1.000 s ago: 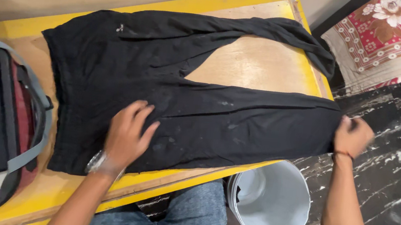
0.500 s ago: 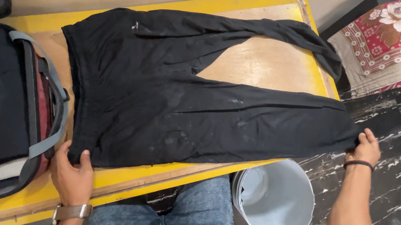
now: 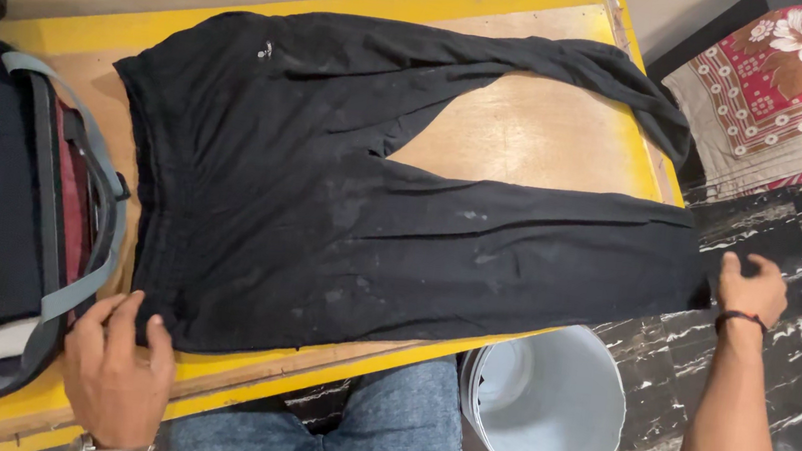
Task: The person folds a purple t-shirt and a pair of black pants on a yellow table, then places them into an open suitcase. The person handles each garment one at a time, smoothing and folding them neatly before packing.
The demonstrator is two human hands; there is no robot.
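Note:
A pair of black trousers lies spread flat on a yellow-edged wooden table, waistband to the left, both legs reaching right. My left hand pinches the near corner of the waistband at the table's front edge. My right hand grips the cuff of the nearer leg, which hangs past the table's right end. The farther leg droops over the right edge, untouched.
An open dark backpack with grey straps fills the table's left end. A white bucket stands on the dark marbled floor below the front edge, beside my jeans-clad knee. A red floral cloth lies at upper right.
My left hand left the middle of the trousers and went to the waistband's near corner. My right hand stayed on the cuff, drawing the nearer leg straighter to the right.

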